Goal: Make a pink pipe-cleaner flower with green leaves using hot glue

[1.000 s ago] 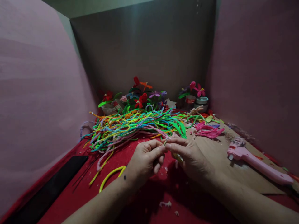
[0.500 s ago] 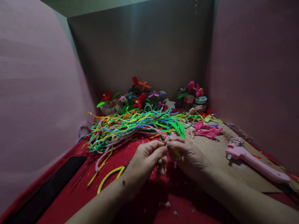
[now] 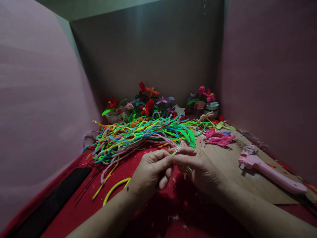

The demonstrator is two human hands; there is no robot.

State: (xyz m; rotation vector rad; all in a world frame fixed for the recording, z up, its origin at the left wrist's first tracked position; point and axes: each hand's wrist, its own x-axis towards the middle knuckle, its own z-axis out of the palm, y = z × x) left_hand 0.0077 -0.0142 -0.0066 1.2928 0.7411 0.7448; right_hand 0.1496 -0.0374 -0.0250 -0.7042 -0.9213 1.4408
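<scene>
My left hand (image 3: 156, 165) and my right hand (image 3: 198, 165) meet over the red cloth, thumbs and forefingers pinched. Between them runs a short pale green pipe cleaner piece (image 3: 174, 153), with small whitish bits at its upper end. Both hands are closed on it, and its lower part is hidden by the fingers. Just behind the right fingers shows a pale pink fuzzy tuft (image 3: 183, 144); whether it joins the held piece I cannot tell. A yellowish bit (image 3: 189, 169) peeks out under the right hand.
Coloured pipe cleaners (image 3: 138, 135) lie heaped ahead, with fuzzy flowers (image 3: 148, 106) behind. A pink glue gun (image 3: 272, 173) rests on cardboard (image 3: 223, 165) at right, near pink pipe cleaners (image 3: 219, 138). Left are a yellow curved handle (image 3: 111, 191) and a black flat object (image 3: 56, 198).
My hands have drawn slightly apart, the left shifting a little left, so more of the pale green piece shows between the fingertips. The view has also shifted slightly.
</scene>
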